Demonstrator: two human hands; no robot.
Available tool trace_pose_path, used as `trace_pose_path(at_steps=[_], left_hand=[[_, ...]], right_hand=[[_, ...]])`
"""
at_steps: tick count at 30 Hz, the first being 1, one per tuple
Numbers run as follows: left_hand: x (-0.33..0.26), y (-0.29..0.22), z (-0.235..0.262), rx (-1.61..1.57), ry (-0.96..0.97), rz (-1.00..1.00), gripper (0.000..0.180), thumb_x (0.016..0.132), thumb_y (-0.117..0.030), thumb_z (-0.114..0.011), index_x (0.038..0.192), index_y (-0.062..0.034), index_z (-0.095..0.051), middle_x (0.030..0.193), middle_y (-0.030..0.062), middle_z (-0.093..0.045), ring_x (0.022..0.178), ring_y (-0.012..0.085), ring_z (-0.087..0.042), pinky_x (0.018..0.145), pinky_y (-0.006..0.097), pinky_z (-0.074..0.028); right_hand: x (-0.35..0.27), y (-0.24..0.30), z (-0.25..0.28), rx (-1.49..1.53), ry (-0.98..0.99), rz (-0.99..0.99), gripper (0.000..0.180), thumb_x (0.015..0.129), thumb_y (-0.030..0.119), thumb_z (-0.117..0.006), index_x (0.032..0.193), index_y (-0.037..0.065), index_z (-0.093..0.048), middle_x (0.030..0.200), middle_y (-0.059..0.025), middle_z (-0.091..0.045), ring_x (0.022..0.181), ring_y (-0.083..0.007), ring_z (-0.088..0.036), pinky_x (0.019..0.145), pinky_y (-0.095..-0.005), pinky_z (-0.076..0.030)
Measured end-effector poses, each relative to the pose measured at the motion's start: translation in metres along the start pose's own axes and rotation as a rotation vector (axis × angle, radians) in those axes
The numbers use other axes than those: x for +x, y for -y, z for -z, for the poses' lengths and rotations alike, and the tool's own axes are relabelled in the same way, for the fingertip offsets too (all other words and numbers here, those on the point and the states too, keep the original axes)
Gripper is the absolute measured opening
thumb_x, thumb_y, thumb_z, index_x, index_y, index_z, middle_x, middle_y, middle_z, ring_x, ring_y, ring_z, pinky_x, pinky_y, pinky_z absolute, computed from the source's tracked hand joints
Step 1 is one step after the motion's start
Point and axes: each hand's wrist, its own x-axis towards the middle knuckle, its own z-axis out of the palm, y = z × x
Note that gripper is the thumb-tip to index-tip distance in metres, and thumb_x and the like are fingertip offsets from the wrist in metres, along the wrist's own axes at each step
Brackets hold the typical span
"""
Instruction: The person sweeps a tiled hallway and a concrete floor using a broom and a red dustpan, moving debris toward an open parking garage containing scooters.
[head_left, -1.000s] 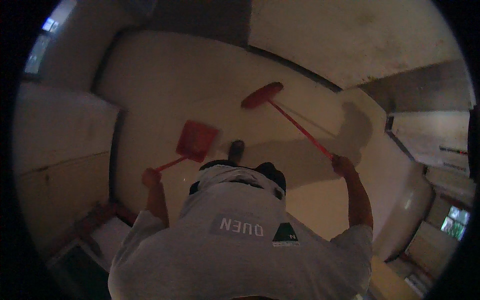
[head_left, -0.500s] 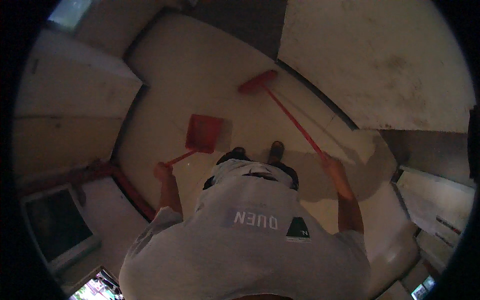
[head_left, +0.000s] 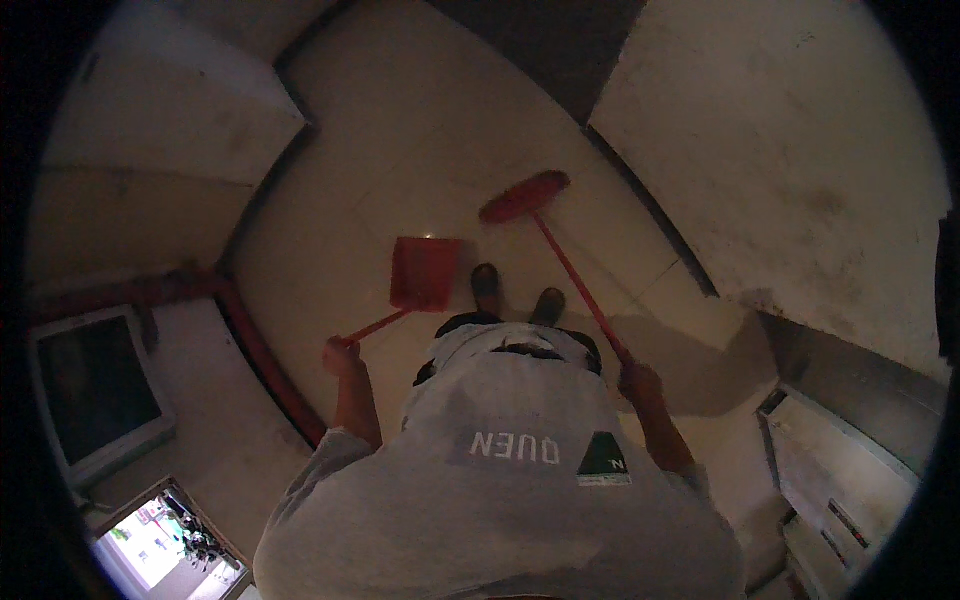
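Note:
My left hand point(head_left: 342, 355) is closed round the end of a short handle belonging to a red dustpan point(head_left: 424, 272). The pan hangs or rests just left of my shoes; whether it touches the floor I cannot tell. In my right hand point(head_left: 641, 383) is the upper end of a red broom point(head_left: 566, 262), its stick slanting away and to the left. The broom's wide red head point(head_left: 524, 198) is ahead of my feet, over the pale floor, to the right of and farther off than the dustpan.
Pale floor point(head_left: 400, 130) spreads ahead between light walls. A wall with a dark base strip point(head_left: 650, 205) stands at the right, a corner point(head_left: 305, 122) juts in at the left. A dark-screened monitor point(head_left: 98, 385) is at the lower left, a pale cabinet-like piece point(head_left: 840, 470) at the lower right.
The broom head has come nearer to my feet, and my right hand has drawn in toward my body. My left foot has stepped forward. The dustpan has shifted slightly right.

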Motion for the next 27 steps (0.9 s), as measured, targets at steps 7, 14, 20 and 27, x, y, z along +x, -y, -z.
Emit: trace_pose_path(at_steps=[7, 14, 20, 27], left_hand=[[0.026, -0.030, -0.014, 0.091, -0.051, -0.040, 0.022, 0.062, -0.022, -0.077, 0.076, -0.0103, -0.065, 0.076, 0.0101, -0.066, 0.069, 0.0286, -0.065, 0.059, 0.039, -0.052], [0.025, -0.084, -0.014, 0.036, -0.018, 0.063, 0.013, 0.067, -0.015, -0.068, 0.063, -0.0088, -0.058, 0.064, 0.0085, -0.061, 0.059, 0.0264, -0.060, 0.051, 0.039, -0.046], [0.034, -0.086, -0.018, 0.120, -0.109, -0.049, 0.014, 0.066, -0.018, -0.068, 0.064, -0.0081, -0.058, 0.066, 0.0101, -0.061, 0.061, 0.0290, -0.061, 0.053, 0.039, -0.047], [0.019, -0.038, 0.010, 0.040, -0.040, 0.138, 0.011, 0.068, -0.016, -0.066, 0.068, -0.0074, -0.060, 0.072, 0.0102, -0.062, 0.064, 0.0281, -0.061, 0.053, 0.038, -0.048]], right_hand=[[0.129, 0.066, 0.069, 0.049, -0.251, 0.118, 0.042, 0.089, 0.024, -0.047, 0.131, 0.021, -0.047, 0.102, -0.0174, -0.064, 0.090, -0.0382, -0.061, 0.077, -0.0459, -0.049], [0.061, -0.060, 0.064, 0.004, -0.310, 0.101, 0.040, 0.089, 0.025, -0.050, 0.128, 0.016, -0.051, 0.098, -0.0171, -0.064, 0.086, -0.0375, -0.062, 0.076, -0.0464, -0.049], [0.026, -0.153, 0.111, -0.074, -0.163, -0.069, 0.037, 0.091, 0.030, -0.046, 0.127, 0.021, -0.050, 0.103, -0.0169, -0.064, 0.091, -0.0408, -0.060, 0.080, -0.0510, -0.047], [0.089, -0.164, 0.165, -0.158, -0.231, 0.217, 0.031, 0.091, 0.028, -0.047, 0.119, 0.017, -0.055, 0.101, -0.0178, -0.063, 0.092, -0.0401, -0.060, 0.079, -0.0493, -0.048]])
